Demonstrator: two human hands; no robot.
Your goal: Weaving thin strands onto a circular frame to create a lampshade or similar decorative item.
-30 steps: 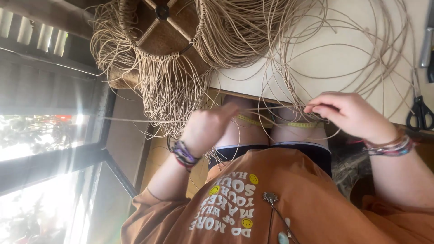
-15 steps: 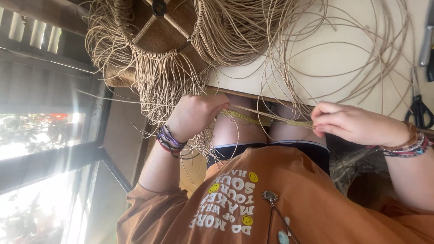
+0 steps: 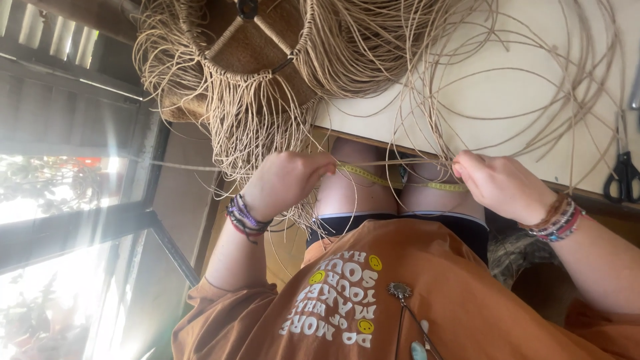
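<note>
In the head view, a yellow measuring tape (image 3: pixel 393 180) and a cane strand (image 3: pixel 400 162) stretch left-to-right across mid-frame, each end pinched between the closed left hand (image 3: pixel 285 183) and right hand (image 3: pixel 501 185), held well apart.

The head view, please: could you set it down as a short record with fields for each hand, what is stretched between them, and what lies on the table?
left hand: left hand closed around one end of the strand, bead bracelets at the wrist
right hand: right hand pinching the other end
between hands: tan cord pulled taut along a yellow measuring tape, above the lap
table: pale table with loose cord loops on it
at table edge: woven fringed piece, fringe hanging down
right edge: black scissors
</note>
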